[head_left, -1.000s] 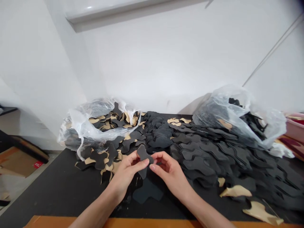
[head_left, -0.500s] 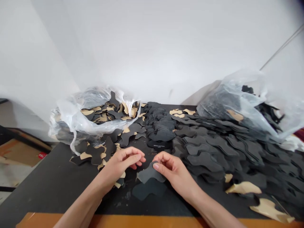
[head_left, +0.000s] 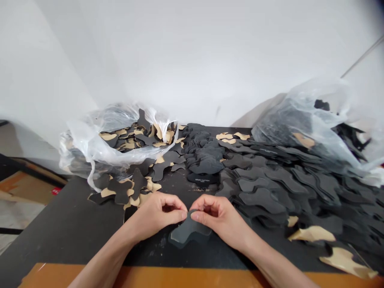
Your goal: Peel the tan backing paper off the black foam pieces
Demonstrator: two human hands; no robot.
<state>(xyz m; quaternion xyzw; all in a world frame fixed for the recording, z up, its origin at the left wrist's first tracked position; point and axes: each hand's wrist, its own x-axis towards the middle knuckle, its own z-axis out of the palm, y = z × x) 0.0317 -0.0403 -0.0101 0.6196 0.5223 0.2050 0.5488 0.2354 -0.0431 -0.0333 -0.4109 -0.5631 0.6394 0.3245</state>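
Note:
A dark grey, wavy-edged flat pad [head_left: 189,230] is between my hands at the near middle of the table. With thumb and forefinger, my right hand [head_left: 217,214] pinches its upper edge. My left hand [head_left: 163,212] has its thumb and fingertips pressed together at the same edge, almost meeting the right fingertips. Under the pad lies a second dark piece [head_left: 196,240] of similar outline, mostly covered. Just beyond my fingers a black pad with white lettering [head_left: 203,179] lies at the front of a long overlapping row of dark pads [head_left: 201,154].
At left, an open clear plastic bag [head_left: 120,158] holds black and tan pieces, with more loose pieces [head_left: 121,190] before it. Many dark pads [head_left: 264,200] cover the right side. Another plastic bag [head_left: 279,120] stands behind them. Tan backing scraps [head_left: 312,234] lie near right.
My left hand has moved right and closed at the pad's upper edge. The pad has come down over the lower piece, covering more of it. The view has shifted slightly.

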